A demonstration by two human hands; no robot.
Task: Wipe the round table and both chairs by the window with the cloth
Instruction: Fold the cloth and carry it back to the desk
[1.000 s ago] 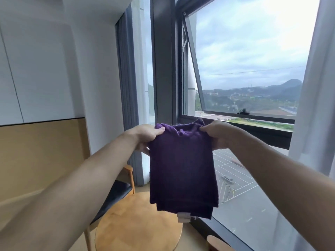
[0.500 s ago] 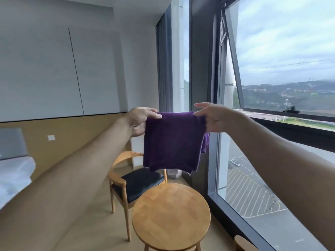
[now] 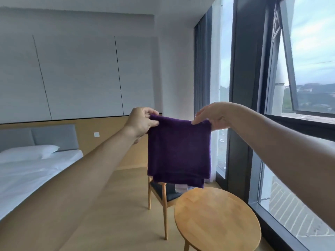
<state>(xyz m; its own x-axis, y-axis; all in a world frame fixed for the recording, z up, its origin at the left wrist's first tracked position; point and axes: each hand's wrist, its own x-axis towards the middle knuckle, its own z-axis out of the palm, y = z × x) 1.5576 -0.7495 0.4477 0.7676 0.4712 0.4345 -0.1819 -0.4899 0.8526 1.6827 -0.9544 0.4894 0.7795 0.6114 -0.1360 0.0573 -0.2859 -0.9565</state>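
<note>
Single head cam, wide-angle, looks forward and slightly down along both outstretched arms. Grip point sits mid-frame, close to lens: left hand (image 3: 141, 124) and right hand (image 3: 213, 115) pinching cloth (image 3: 178, 153). Round table (image 3: 217, 220) below grip, window (image 3: 308, 69) off right. No second view, so no overlap.

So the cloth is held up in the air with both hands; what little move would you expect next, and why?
Probably lowering the purple cloth onto the round table. Left hand and right hand each pinch a top corner, so it hangs folded, above the chair and touching nothing. The tabletop lies just below and right of it, bare and not yet wiped.
</note>
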